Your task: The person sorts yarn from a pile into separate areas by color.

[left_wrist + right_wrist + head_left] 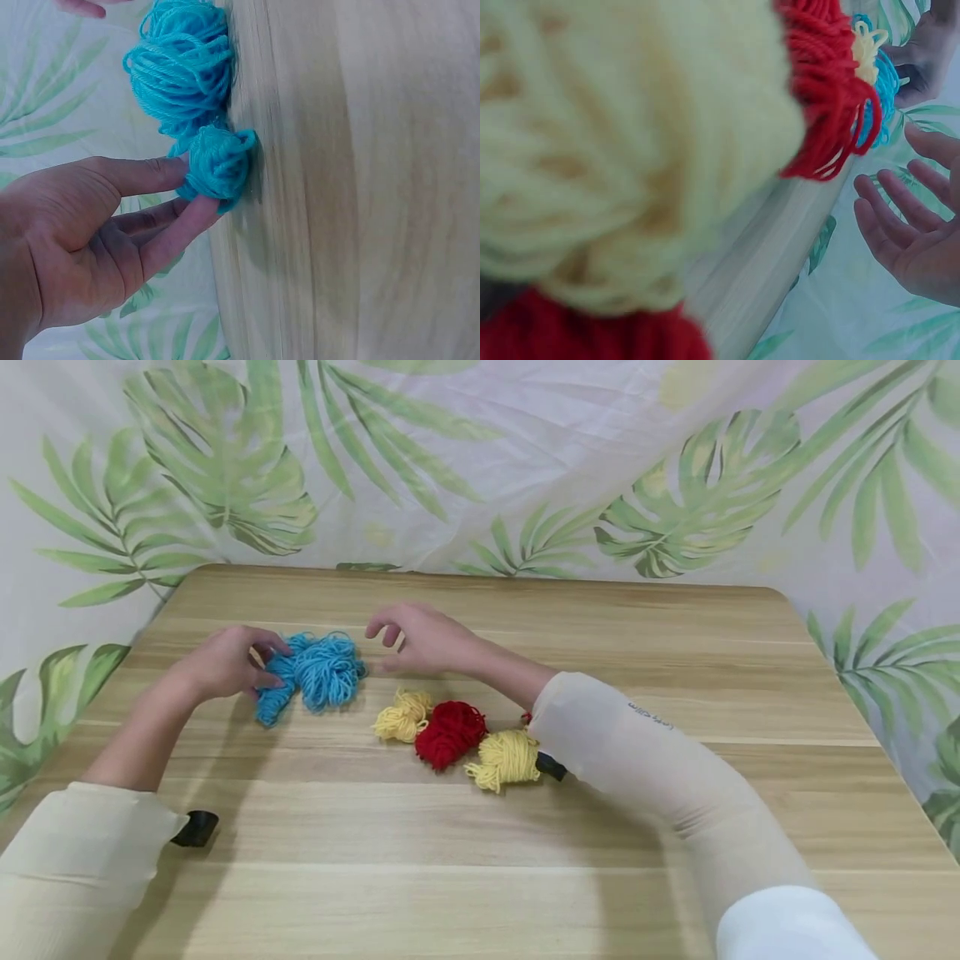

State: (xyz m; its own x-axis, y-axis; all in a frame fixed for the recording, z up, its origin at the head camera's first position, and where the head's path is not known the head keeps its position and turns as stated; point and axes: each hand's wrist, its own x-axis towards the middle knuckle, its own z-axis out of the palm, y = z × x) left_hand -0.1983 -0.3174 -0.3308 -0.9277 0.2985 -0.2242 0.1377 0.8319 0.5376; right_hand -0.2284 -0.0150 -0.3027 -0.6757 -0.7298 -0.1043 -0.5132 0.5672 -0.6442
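At the left of the table, my left hand (228, 664) holds a small blue yarn ball (276, 693). In the left wrist view the thumb and fingers (184, 232) pinch this small ball from its two sides. Right beside it, touching, lies a larger blue yarn ball (327, 672) with loose loops. My right hand (431, 639) hovers just right of the larger blue ball, apart from it. Its fingers are loosely bent and hold nothing, as the right wrist view also shows.
A row of yarn balls runs below my right forearm: a small yellow one (403, 716), a red one (450, 733) and another yellow one (506, 758). More red yarn (592, 334) shows close to the right wrist camera, mostly hidden by the sleeve in the head view. A leaf-print cloth (540, 460) hangs behind the wooden table (375, 877).
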